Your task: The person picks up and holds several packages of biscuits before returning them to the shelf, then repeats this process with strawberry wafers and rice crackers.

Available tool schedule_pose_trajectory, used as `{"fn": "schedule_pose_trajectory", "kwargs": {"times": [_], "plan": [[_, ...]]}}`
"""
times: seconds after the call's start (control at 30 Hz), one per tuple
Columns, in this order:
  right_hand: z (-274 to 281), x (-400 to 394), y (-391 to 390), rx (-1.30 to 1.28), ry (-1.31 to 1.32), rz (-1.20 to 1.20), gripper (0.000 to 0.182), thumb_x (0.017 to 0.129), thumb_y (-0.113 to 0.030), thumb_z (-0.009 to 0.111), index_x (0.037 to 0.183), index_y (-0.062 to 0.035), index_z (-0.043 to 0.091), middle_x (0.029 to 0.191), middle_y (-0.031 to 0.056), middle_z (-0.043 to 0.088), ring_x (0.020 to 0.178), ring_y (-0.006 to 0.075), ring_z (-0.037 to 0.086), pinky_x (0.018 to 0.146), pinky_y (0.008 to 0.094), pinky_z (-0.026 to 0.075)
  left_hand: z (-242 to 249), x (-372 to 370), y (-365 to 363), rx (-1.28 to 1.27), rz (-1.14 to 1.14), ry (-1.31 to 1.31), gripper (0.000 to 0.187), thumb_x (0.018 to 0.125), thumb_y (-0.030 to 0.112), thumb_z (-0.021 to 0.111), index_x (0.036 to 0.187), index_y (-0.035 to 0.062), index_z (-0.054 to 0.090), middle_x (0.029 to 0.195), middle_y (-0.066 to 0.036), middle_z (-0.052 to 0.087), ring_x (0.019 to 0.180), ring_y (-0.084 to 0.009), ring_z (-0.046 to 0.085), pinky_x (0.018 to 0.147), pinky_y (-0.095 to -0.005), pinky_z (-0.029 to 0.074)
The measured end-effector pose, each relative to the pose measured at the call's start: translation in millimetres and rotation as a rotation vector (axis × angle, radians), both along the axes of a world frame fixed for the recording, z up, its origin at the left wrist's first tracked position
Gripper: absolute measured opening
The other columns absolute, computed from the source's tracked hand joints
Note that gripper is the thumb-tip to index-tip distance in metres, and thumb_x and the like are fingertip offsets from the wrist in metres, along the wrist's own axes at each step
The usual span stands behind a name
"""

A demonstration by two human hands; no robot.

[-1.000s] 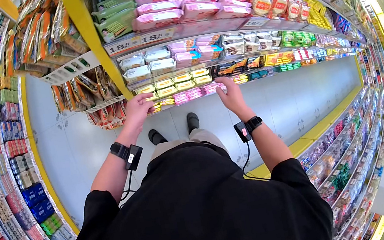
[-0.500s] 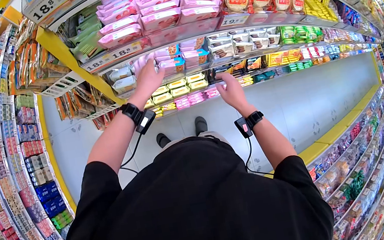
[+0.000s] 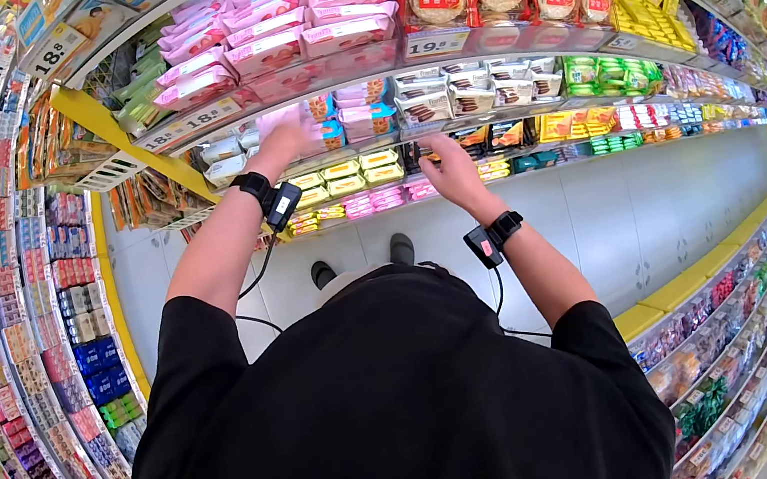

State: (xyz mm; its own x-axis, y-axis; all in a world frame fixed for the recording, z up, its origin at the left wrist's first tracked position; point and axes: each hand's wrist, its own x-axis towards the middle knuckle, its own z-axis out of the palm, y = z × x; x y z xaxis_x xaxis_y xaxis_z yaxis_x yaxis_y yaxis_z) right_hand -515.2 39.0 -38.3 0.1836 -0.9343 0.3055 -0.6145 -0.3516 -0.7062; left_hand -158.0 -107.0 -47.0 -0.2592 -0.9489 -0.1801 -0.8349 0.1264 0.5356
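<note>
While the pink packet (image 3: 279, 118) lay just beyond the nearer left hand (image 3: 284, 144), the right hand (image 3: 453, 172) hung apart.
Right fingers were loosely parted; blur hid whether the left gripped.

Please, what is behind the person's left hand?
Around its edges, white packs and pink-and-blue packs show; what the blurred left hand itself covers cannot be seen.

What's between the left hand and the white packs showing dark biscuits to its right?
Pink-and-blue packs lie between the left hand and the white packs, as the head view shows.
</note>
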Motion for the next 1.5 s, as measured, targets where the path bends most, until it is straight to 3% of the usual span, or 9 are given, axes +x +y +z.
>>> {"fn": "schedule_pose_trajectory", "kwargs": {"times": [0.43, 0.53, 0.67, 0.83, 0.87, 1.07, 1.33, 1.47, 1.5], "plan": [[9, -10, -39, -0.108, -0.029, 0.097, 0.029, 0.092, -0.008, 0.072, 0.118, 0.0005, 0.068, 0.120, 0.0214, 0.069, 0.113, 0.0439, 0.066, 0.099, 0.0493, 0.054, 17, 2, 20, -0.212, 0.068, 0.007, 0.057, 0.098, 0.045, 0.071, 0.132, -0.0010, 0.064, 0.108, -0.032, 0.073, 0.104, -0.0489, 0.070, 0.089, -0.0532, 0.055], [9, -2, -57, -0.162, -0.029, 0.077, 0.033, 0.090, -0.008, 0.073, 0.122, -0.0004, 0.066, 0.126, 0.0209, 0.068, 0.117, 0.0437, 0.064, 0.101, 0.0506, 0.052, 34, 1, 48, -0.302, 0.282, 0.010, 0.061, 0.097, 0.038, 0.077, 0.135, -0.0074, 0.062, 0.110, -0.029, 0.075, 0.101, -0.0403, 0.075, 0.087, -0.0477, 0.058], [20, 13, -83, -0.309, 0.085, -0.006, 0.041, 0.088, -0.013, 0.076, 0.126, -0.0016, 0.063, 0.128, 0.0198, 0.065, 0.121, 0.0424, 0.060, 0.103, 0.0524, 0.048, 44, 18, 102, 0.098, 0.385, 0.601, 0.050, 0.099, 0.027, 0.081, 0.132, -0.0060, 0.064, 0.116, -0.013, 0.075, 0.100, -0.0174, 0.073, 0.087, -0.0333, 0.061], [32, 43, -117, -0.129, 0.495, -0.053, 0.037, 0.094, -0.032, 0.078, 0.115, -0.0033, 0.068, 0.117, 0.0180, 0.071, 0.118, 0.0386, 0.061, 0.095, 0.0545, 0.047, 61, 18, 168, 0.380, 0.625, 1.024, 0.045, 0.103, 0.022, 0.076, 0.135, -0.0044, 0.060, 0.119, -0.013, 0.075, 0.102, -0.0197, 0.075, 0.088, -0.0360, 0.063], [24, 47, -125, -0.247, 0.531, -0.042, 0.034, 0.097, -0.040, 0.074, 0.106, -0.0065, 0.071, 0.102, 0.0144, 0.074, 0.107, 0.0370, 0.067, 0.090, 0.0557, 0.046, 66, 15, 179, 0.438, 0.669, 1.132, 0.044, 0.103, 0.021, 0.074, 0.136, -0.0041, 0.059, 0.120, -0.013, 0.075, 0.103, -0.0200, 0.076, 0.089, -0.0364, 0.063], [5, 65, -150, -0.110, 0.609, 0.023, 0.033, 0.100, -0.043, 0.070, 0.100, -0.0107, 0.076, 0.087, 0.0124, 0.075, 0.089, 0.0375, 0.072, 0.087, 0.0603, 0.046, 64, 11, 216, 0.461, 0.693, 1.395, 0.044, 0.103, 0.020, 0.073, 0.136, -0.0036, 0.057, 0.118, -0.012, 0.074, 0.101, -0.0213, 0.076, 0.087, -0.0381, 0.064], [29, 46, -117, -0.313, 0.341, 0.073, 0.034, 0.095, -0.034, 0.078, 0.113, -0.0072, 0.069, 0.101, 0.0168, 0.073, 0.096, 0.0381, 0.070, 0.090, 0.0587, 0.047, 57, 6, 228, 0.457, 0.676, 1.511, 0.055, 0.101, 0.028, 0.073, 0.140, -0.0060, 0.056, 0.124, -0.018, 0.074, 0.104, -0.0285, 0.077, 0.084, -0.0398, 0.065], [35, 42, -65, -0.160, 0.043, 0.169, 0.045, 0.094, -0.035, 0.080, 0.120, -0.0019, 0.064, 0.107, 0.0210, 0.069, 0.097, 0.0462, 0.066, 0.085, 0.0542, 0.050, 61, -2, 224, 0.488, 0.508, 1.518, 0.075, 0.098, 0.034, 0.076, 0.156, -0.0045, 0.047, 0.154, -0.019, 0.060, 0.136, -0.0298, 0.064, 0.115, -0.0480, 0.055], [37, 41, -54, -0.060, 0.016, 0.192, 0.046, 0.096, -0.037, 0.078, 0.119, -0.0004, 0.065, 0.106, 0.0230, 0.071, 0.096, 0.0463, 0.068, 0.083, 0.0535, 0.053, 62, -4, 225, 0.513, 0.498, 1.500, 0.077, 0.097, 0.033, 0.078, 0.156, -0.0046, 0.048, 0.152, -0.018, 0.061, 0.135, -0.0297, 0.065, 0.113, -0.0474, 0.056]]}}
